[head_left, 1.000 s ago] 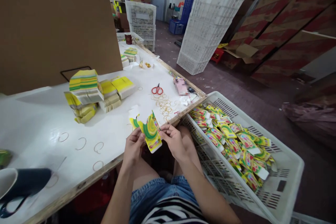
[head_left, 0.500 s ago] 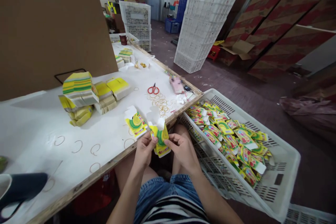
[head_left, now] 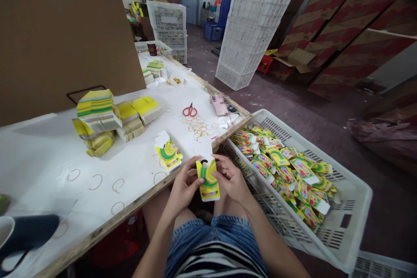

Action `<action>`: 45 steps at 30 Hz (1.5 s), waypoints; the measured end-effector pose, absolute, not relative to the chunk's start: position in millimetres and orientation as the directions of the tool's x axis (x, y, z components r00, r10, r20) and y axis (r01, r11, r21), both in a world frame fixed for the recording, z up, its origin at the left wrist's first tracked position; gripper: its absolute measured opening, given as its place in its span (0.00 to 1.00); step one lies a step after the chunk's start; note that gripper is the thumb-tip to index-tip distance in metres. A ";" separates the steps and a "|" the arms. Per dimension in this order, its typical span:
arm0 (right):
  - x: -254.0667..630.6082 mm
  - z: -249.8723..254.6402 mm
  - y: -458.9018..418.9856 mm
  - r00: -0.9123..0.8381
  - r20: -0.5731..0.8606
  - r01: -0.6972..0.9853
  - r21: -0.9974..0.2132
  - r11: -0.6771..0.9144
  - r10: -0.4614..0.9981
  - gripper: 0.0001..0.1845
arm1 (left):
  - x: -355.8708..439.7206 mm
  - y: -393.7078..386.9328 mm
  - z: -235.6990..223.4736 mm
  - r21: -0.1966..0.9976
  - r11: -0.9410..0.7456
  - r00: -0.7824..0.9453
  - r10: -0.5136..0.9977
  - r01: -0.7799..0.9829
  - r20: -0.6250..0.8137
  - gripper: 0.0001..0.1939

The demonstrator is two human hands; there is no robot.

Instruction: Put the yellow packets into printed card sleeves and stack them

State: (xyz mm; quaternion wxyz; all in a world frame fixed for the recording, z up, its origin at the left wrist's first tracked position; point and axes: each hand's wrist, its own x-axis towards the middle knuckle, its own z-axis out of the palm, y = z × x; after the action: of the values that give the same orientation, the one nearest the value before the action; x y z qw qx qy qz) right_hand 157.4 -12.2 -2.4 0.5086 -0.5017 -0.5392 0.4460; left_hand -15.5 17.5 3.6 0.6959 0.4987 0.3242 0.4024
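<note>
My left hand and right hand both grip one yellow carton by opposite sides, probably to steady it.

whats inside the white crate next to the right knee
The white crate holds a loose heap of yellow printed cartons, several showing white ends. The upper cartons cover whatever lies deeper, so the bottom beneath the heap cannot be seen.

Forearms stretched forward, left hand and right hand face each other, fingers bent, thumbs inward
</note>
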 end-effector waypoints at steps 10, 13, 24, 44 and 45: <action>172.5 15.2 -11.6 -0.090 0.143 0.257 -0.953 0.161 0.986 0.17 | -15.9 12.0 4.1 0.891 0.312 0.606 0.793 -0.328 -0.055 0.26; 173.7 13.4 -11.6 -0.098 0.163 0.278 -0.943 0.184 0.982 0.18 | -16.2 12.5 3.8 0.890 0.339 0.615 0.784 -0.307 -0.086 0.40; 180.5 24.7 -13.6 -0.115 -0.020 0.165 -0.986 0.000 0.993 0.20 | -6.7 14.0 1.6 0.985 0.126 0.455 0.889 -0.117 -0.059 0.20; 171.5 7.6 -16.5 0.100 0.217 0.386 -0.908 0.164 0.971 0.13 | 5.7 10.7 1.2 0.956 0.205 0.551 0.833 -0.208 -0.058 0.24; 174.8 7.8 -18.4 0.129 0.249 0.389 -0.903 0.182 0.960 0.12 | 6.2 11.6 0.8 0.971 0.155 0.548 0.836 -0.184 -0.030 0.23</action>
State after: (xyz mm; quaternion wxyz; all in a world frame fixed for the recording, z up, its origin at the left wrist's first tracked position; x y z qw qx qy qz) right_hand 174.8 -18.4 7.8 0.4903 -0.5695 -0.5920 0.2913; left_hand 6.2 11.6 0.8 0.6967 0.5370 0.3036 0.3661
